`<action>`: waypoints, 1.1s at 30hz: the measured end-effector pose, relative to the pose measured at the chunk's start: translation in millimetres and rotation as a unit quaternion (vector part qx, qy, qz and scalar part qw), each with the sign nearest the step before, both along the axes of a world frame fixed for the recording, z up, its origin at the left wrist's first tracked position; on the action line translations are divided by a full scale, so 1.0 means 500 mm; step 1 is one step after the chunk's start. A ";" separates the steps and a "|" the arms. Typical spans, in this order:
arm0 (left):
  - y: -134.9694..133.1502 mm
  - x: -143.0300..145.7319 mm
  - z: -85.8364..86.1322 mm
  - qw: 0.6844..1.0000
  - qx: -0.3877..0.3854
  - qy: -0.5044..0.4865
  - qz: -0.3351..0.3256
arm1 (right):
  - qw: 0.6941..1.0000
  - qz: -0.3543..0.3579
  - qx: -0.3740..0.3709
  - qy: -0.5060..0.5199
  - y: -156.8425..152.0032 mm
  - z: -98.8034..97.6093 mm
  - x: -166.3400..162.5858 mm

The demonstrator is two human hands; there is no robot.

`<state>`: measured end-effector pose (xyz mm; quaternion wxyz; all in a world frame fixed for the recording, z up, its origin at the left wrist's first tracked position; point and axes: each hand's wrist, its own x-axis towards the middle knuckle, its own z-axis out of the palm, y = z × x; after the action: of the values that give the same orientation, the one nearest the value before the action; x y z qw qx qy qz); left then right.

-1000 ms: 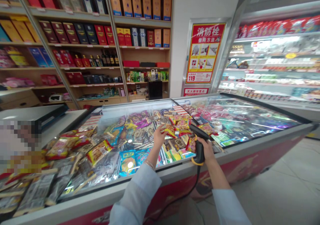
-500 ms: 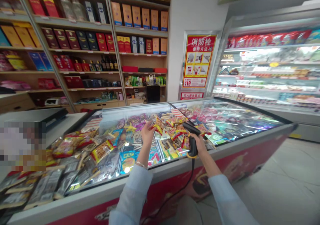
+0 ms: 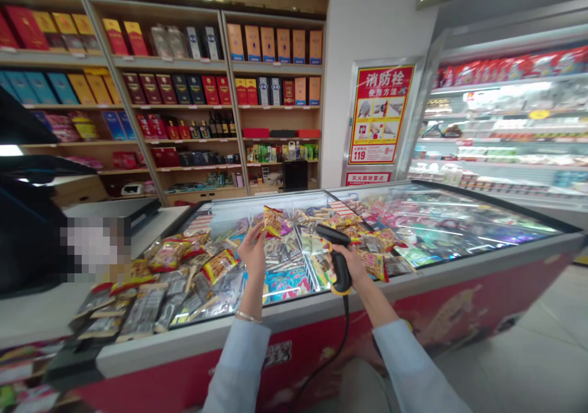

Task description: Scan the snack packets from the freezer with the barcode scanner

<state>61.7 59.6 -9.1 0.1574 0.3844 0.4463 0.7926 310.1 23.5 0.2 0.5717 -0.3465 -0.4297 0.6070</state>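
Pinched in the fingers of my left hand (image 3: 253, 250) is a small red-and-yellow snack packet (image 3: 272, 221), lifted above the freezer's glass. My right hand (image 3: 353, 268) grips the handle of a black-and-yellow barcode scanner (image 3: 340, 270), whose head points left toward the packet. A black cable hangs from the scanner's base. Similar packets (image 3: 374, 265) lie on the glass to the right, beside and behind the scanner. On the left side of the freezer, another yellow packet (image 3: 219, 266) rests near a heap of snack packets (image 3: 169, 255) and grey-wrapped bars (image 3: 145, 310).
The chest freezer (image 3: 413, 284) spans the view in front of me. A counter (image 3: 27, 315) with a dark object (image 3: 27, 229) stands at the left. Shelves of boxes (image 3: 184, 88) line the back wall. A lit refrigerated display (image 3: 514, 131) stands at the right.
My left hand has moved left and up with the packet, away from the pile. The scanner now points toward that packet. The view has turned slightly left.
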 end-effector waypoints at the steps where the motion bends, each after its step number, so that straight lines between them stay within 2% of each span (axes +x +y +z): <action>1: -0.009 -0.002 0.002 1.000 0.002 0.000 0.006 | 1.000 0.003 -0.005 0.000 -0.002 -0.001 -0.005; 7: -0.047 0.003 0.009 1.000 0.026 -0.001 0.014 | 0.999 0.022 -0.010 -0.024 -0.017 -0.007 -0.034; 16: -0.046 0.020 -0.011 1.000 0.012 0.021 -0.002 | 0.999 0.039 -0.007 -0.014 -0.025 -0.006 -0.059; 20: -0.056 0.001 -0.006 0.999 0.005 0.036 0.005 | 1.000 0.025 -0.011 -0.007 -0.021 -0.011 -0.069; 24: -0.066 -0.086 0.009 0.997 -0.015 0.052 0.056 | 1.000 0.023 -0.011 -0.005 -0.019 -0.014 -0.101; 30: -0.079 -0.316 0.030 0.983 -0.054 0.005 0.177 | 0.998 0.063 -0.023 0.004 -0.020 -0.020 -0.190; 33: -0.099 -0.418 0.044 0.972 -0.050 -0.018 0.231 | 0.996 0.081 -0.025 0.007 -0.018 -0.025 -0.241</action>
<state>-147.5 10.3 13.2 -0.0027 0.2481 0.5593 0.7909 189.8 14.6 -12.1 0.5146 -0.3203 -0.4376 0.6641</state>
